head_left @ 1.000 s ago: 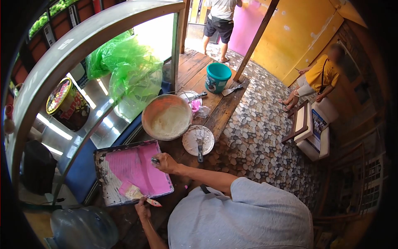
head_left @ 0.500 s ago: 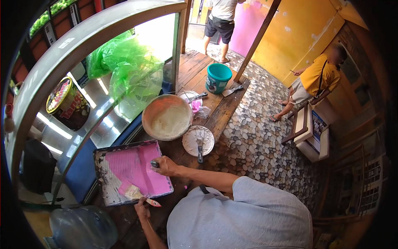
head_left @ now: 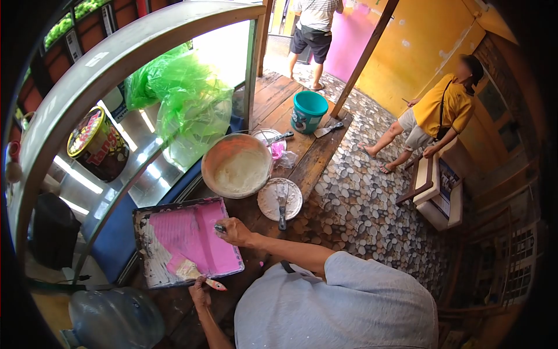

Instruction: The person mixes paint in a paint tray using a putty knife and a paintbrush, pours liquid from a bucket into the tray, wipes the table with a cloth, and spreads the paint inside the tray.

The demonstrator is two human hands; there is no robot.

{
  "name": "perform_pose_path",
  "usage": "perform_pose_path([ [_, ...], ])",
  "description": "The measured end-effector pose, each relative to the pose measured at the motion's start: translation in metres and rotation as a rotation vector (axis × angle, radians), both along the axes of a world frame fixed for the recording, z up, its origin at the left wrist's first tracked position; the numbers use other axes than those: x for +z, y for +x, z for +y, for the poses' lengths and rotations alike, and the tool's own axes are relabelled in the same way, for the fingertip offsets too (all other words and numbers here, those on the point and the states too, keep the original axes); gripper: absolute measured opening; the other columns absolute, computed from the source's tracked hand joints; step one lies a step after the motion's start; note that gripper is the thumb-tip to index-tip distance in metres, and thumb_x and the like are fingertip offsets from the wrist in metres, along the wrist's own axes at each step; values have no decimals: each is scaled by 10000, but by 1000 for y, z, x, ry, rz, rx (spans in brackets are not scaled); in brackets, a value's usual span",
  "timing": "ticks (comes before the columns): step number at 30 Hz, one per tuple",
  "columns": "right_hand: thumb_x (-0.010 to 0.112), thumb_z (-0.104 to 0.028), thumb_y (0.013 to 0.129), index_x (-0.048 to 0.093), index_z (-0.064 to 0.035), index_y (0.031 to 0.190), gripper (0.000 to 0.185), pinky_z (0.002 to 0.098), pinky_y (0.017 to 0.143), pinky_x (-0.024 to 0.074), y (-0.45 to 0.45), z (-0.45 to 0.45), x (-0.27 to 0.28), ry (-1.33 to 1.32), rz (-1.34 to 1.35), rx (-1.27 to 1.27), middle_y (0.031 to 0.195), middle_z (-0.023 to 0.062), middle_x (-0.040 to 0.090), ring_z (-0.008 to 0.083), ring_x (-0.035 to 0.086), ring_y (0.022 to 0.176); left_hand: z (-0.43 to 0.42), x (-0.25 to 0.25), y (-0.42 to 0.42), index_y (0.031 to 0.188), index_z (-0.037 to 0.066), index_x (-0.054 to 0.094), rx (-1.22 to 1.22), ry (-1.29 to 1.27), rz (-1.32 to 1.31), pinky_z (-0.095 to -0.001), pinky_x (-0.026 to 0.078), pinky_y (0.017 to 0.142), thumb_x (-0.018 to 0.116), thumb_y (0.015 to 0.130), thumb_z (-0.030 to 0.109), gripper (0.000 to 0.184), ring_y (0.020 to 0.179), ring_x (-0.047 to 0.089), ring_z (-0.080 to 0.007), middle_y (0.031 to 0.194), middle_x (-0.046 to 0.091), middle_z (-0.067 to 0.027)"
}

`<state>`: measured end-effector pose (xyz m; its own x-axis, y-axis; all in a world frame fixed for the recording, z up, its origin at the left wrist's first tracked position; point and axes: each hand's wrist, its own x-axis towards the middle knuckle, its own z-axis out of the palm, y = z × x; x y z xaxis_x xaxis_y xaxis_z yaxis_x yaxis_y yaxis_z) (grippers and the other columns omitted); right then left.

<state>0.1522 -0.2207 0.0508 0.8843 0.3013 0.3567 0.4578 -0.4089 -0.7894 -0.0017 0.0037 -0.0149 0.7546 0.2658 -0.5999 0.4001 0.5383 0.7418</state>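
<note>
Right hand (head_left: 235,231) and left hand (head_left: 200,292) at a paint tray (head_left: 152,262)

In the lower left of the frame, the tray carries pink paint. The right hand curls around a dark-ended handle (head_left: 220,228). The left hand touches the tray's lower edge beside a pink-smeared brush (head_left: 187,270); which of them it grips is unclear. Near frame centre, a bowl (head_left: 211,163) of whitish paste stands on the wooden desk (head_left: 317,168), next to a plate (head_left: 298,203) bearing a scraper (head_left: 282,214). A teal bucket (head_left: 306,116) stands upper centre. One person (head_left: 314,29) stands at the top, another in yellow (head_left: 437,107) upper right.

Apparently a small shop, glass display case (head_left: 139,36)
</note>
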Motion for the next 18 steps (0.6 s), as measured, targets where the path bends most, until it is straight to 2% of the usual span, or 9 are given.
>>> perform_pose_path([
  [3,587,-189,744,548,27,772,221,418,594,428,-3,0,9,-31,8,67,673,206,546,377,542,627,1,0,0,717,44,583,-5,-8,-14,-198,326,455,606,711,-11,59,570,489,-59,661,527,23],
  [6,590,-173,739,552,22,770,201,412,586,431,1,-1,18,-73,148,84,674,205,546,372,543,625,1,-4,2,730,16,595,2,-12,-25,-204,339,459,596,724,1,16,580,503,-72,672,541,7],
  [10,607,-136,708,577,4,798,169,396,556,440,13,-1,-10,-8,-118,66,680,203,550,357,554,626,3,11,0,757,-32,607,-113,96,29,-257,434,517,568,752,55,96,579,558,-145,695,570,-56],
  [11,609,-135,699,586,-10,817,173,395,542,439,11,0,-17,-42,-101,62,686,197,558,352,562,624,-4,26,4,773,-52,599,-96,72,82,-264,438,514,571,758,71,127,587,571,-160,691,572,-67],
  [12,570,-157,708,545,-39,736,124,391,509,423,7,-1,-7,-29,-37,102,619,190,516,351,530,569,-3,16,2,784,-56,595,-63,41,29,-267,440,517,579,758,77,136,594,573,-161,703,579,-76],
  [14,612,-183,742,517,-11,644,220,343,456,379,5,1,19,-4,270,72,518,138,455,163,421,446,6,0,-2,773,-27,600,-106,26,-5,-268,449,530,606,760,85,113,624,571,-144,744,590,-62],
  [15,632,-184,752,511,0,627,253,328,460,378,9,1,21,66,295,32,508,111,440,106,390,469,1,0,-2,767,-19,600,-42,-2,-35,-248,438,516,621,758,79,101,617,566,-132,729,587,-43],
  [16,637,-172,749,513,8,634,248,325,471,383,17,2,10,51,213,3,511,107,456,130,408,466,-5,4,1,766,-17,613,24,-44,-72,-227,426,515,627,757,58,77,619,562,-115,719,589,-35],
  [18,636,-179,750,518,16,644,252,323,487,393,21,1,14,45,218,2,524,111,478,153,428,469,-2,11,1,773,-24,626,-20,-14,-17,-217,435,535,632,753,43,70,632,565,-108,723,594,-32],
])
